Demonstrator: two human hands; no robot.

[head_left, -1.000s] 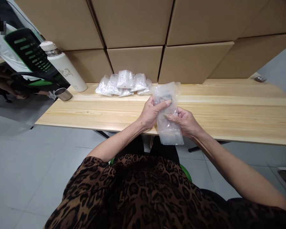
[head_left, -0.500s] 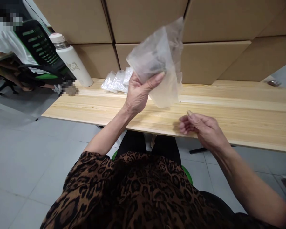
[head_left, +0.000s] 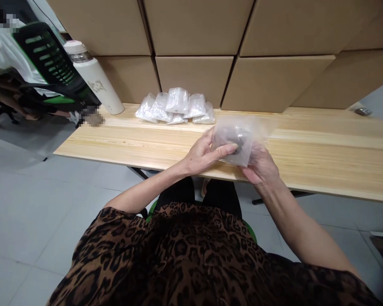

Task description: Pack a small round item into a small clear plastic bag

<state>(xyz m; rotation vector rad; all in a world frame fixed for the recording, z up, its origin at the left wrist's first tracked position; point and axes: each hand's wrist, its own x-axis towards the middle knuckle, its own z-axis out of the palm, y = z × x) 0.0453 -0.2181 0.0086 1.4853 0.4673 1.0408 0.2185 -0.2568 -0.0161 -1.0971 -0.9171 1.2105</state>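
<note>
A cloudy, see-through plastic bag is held in front of me, above the near part of the table. Something dark shows through its film, too unclear to name. My left hand grips the bag from the left, its thumb lying across the front over the dark contents. On the other side, my right hand holds the bag's right part, with its fingers partly hidden behind the film and slightly blurred. Several small filled clear bags lie in a cluster on the table beyond my left hand.
Stacked cardboard boxes form a wall along the back of the wooden table. A white bottle stands at the left end. Past it, a person in a white top sits on a black and green chair. A small object lies far right.
My left hand has lowered the bag toward the table and to the right. My right hand, holding nothing before, has come up to it. The bag now looks more compact.
</note>
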